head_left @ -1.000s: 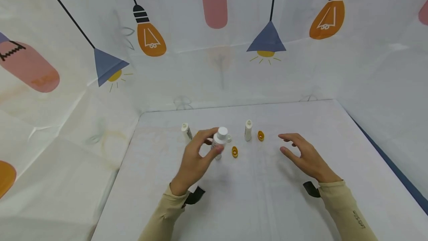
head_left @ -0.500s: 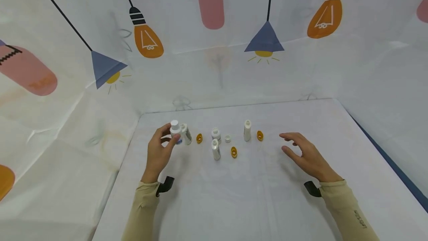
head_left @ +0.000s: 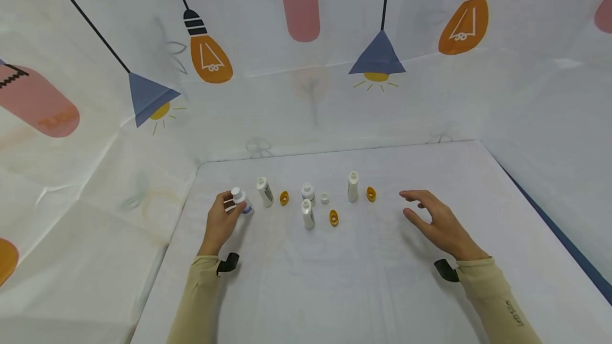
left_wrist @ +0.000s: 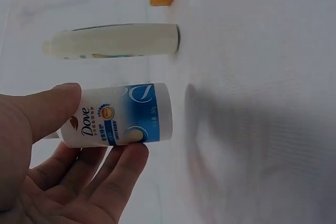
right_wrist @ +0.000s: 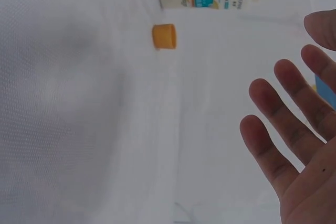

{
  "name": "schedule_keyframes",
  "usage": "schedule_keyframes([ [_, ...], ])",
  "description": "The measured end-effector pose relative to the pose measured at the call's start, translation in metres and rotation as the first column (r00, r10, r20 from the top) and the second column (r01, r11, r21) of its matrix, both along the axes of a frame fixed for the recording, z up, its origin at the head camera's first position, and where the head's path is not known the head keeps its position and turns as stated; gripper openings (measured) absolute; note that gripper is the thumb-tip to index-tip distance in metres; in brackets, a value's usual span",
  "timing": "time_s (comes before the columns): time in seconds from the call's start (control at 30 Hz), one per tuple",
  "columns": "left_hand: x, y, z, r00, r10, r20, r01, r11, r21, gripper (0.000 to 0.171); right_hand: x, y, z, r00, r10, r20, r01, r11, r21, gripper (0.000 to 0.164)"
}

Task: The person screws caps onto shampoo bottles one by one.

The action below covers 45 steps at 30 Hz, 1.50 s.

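My left hand grips a small white Dove bottle between thumb and fingers. A blue label covers its lower part and it wears a white cap. The bottle's base seems to stand off the table, apart from its shadow in the left wrist view. Just right of it stands an uncapped white bottle. My right hand hovers over the right side of the table, fingers loosely extended, holding nothing. Nearest to it are an orange cap and a slim white bottle.
Mid-table stand two more white bottles, one behind and one in front. A small white cap lies beside them, with orange caps to the left and right. A lamp-patterned sheet walls the white table.
My left hand has carried the Dove bottle from mid-table leftward past the standing bottle, then lower and slightly nearer to me. The right hand has stayed almost still.
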<state>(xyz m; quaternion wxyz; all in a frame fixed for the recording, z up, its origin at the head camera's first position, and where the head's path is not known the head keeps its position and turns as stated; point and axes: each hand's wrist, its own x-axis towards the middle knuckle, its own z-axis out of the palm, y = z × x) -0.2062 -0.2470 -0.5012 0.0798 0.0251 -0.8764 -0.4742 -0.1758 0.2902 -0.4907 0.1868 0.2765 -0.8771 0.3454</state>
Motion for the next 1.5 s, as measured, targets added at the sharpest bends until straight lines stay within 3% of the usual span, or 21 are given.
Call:
schedule_keyframes([
  [0.2, 0.002, 0.002, -0.011, 0.997, 0.007, 0.072, -0.008, 1.000, 0.020, 0.059, -0.001, 0.000, -0.002, 1.000, 0.012, -0.018, -0.012, 1.000, 0.001, 0.052],
  [0.63, 0.003, 0.002, -0.016, 0.998, 0.010, 0.060, -0.011, 1.000, 0.013, 0.065, -0.001, 0.001, -0.005, 1.000, 0.018, -0.013, -0.018, 1.000, -0.007, 0.052],
  [0.73, 0.006, 0.000, -0.014, 1.000, 0.012, 0.015, -0.012, 1.000, -0.013, 0.070, 0.001, -0.001, -0.006, 1.000, 0.021, -0.001, -0.021, 1.000, -0.014, 0.052],
  [0.83, 0.013, 0.000, -0.007, 0.994, 0.026, -0.104, -0.031, 0.998, -0.052, 0.069, 0.003, -0.002, -0.006, 1.000, 0.020, 0.014, -0.020, 1.000, -0.011, 0.054],
  [0.9, 0.017, 0.002, -0.001, 0.976, 0.034, -0.217, -0.051, 0.996, -0.076, 0.064, 0.004, -0.003, -0.007, 1.000, 0.014, 0.027, -0.014, 1.000, -0.010, 0.055],
  [1.03, 0.023, 0.011, 0.014, 0.904, 0.033, -0.427, -0.079, 0.993, -0.090, 0.054, 0.005, -0.005, -0.007, 0.995, -0.030, 0.098, 0.031, 0.999, -0.010, 0.056],
  [1.13, 0.025, 0.021, 0.024, 0.851, 0.021, -0.525, -0.076, 0.994, -0.084, 0.050, 0.006, -0.007, -0.008, 0.978, -0.064, 0.197, 0.065, 0.998, 0.002, 0.056],
  [1.23, 0.027, 0.033, 0.032, 0.810, -0.009, -0.586, -0.046, 0.996, -0.080, 0.048, 0.006, -0.010, -0.008, 0.958, -0.086, 0.274, 0.083, 0.996, 0.021, 0.059],
  [1.33, 0.028, 0.047, 0.037, 0.789, -0.050, -0.612, -0.003, 0.996, -0.086, 0.047, 0.005, -0.013, -0.008, 0.945, -0.079, 0.316, 0.076, 0.997, 0.022, 0.061],
  [1.5, 0.029, 0.071, 0.040, 0.798, -0.126, -0.590, 0.084, 0.992, -0.098, 0.046, 0.003, -0.018, -0.010, 0.936, -0.051, 0.347, 0.053, 0.999, 0.004, 0.062],
])
